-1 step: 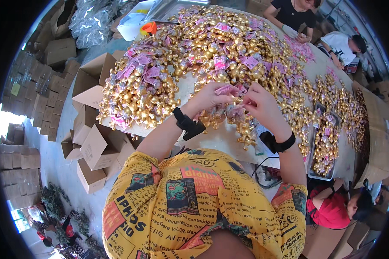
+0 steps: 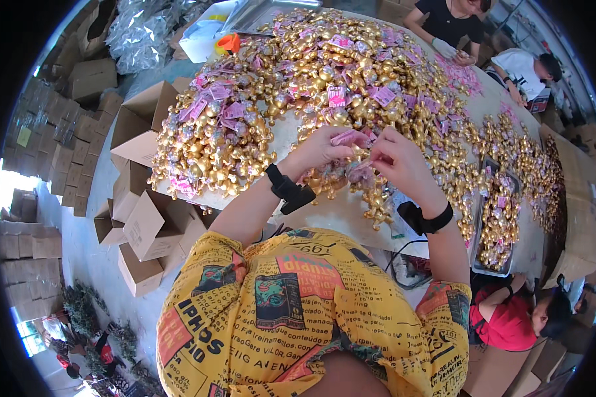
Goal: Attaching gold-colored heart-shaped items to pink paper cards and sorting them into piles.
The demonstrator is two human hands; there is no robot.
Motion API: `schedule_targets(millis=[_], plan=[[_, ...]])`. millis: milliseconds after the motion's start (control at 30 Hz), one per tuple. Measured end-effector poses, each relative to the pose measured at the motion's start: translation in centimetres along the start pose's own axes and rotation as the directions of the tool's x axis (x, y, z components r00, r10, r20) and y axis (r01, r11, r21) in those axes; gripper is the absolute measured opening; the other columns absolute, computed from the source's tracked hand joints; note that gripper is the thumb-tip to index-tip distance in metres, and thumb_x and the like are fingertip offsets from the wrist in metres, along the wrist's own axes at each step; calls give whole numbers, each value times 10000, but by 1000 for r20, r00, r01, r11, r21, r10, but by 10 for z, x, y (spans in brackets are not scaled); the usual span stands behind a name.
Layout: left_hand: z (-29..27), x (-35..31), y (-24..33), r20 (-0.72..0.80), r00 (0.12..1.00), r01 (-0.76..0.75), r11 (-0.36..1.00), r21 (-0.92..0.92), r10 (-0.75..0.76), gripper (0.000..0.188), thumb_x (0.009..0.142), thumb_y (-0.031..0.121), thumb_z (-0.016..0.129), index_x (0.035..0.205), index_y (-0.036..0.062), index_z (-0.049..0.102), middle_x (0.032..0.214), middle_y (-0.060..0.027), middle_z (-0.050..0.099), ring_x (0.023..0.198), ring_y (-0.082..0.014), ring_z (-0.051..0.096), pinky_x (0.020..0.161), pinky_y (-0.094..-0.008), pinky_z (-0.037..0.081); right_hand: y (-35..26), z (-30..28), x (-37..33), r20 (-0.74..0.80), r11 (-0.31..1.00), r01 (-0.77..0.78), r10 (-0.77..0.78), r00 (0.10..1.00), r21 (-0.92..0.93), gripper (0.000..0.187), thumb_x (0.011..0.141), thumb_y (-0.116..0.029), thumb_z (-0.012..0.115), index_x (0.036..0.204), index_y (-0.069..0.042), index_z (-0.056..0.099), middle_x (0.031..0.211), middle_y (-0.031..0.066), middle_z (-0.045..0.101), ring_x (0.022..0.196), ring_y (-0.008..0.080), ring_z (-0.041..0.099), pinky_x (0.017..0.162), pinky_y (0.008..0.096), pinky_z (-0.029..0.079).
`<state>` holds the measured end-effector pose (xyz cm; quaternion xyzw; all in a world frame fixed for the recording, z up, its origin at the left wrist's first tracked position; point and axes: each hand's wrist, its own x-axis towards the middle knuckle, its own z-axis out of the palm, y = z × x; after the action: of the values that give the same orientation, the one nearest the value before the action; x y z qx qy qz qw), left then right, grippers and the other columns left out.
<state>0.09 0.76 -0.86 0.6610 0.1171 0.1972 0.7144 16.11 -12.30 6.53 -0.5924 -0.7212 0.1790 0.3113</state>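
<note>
LH (image 2: 320, 149) grip: pink tag (image 2: 346, 138) w/in

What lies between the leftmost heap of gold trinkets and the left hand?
In the head view, pale tabletop separates the left hand from that heap.

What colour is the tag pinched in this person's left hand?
Pink; the tag in the left hand shows in the head view.

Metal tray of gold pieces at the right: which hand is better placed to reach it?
Right, probably: the right hand is nearer the metal tray; the left hand, with a pink card in it, is farther away.
</note>
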Motion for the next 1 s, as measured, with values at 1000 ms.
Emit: schedule_targets(millis=[1000], plan=[[40,24,-17,224,940,340,729,-594,-256,314,761,-29,569,1072,1,542,991,-113,599,885,-195,613,755,-292,519,17,14,-10,44,960,130,-123,991,-249,706,621,-210,687,1260,-72,421,1200,129,497,1124,287,459,956,399,321]])
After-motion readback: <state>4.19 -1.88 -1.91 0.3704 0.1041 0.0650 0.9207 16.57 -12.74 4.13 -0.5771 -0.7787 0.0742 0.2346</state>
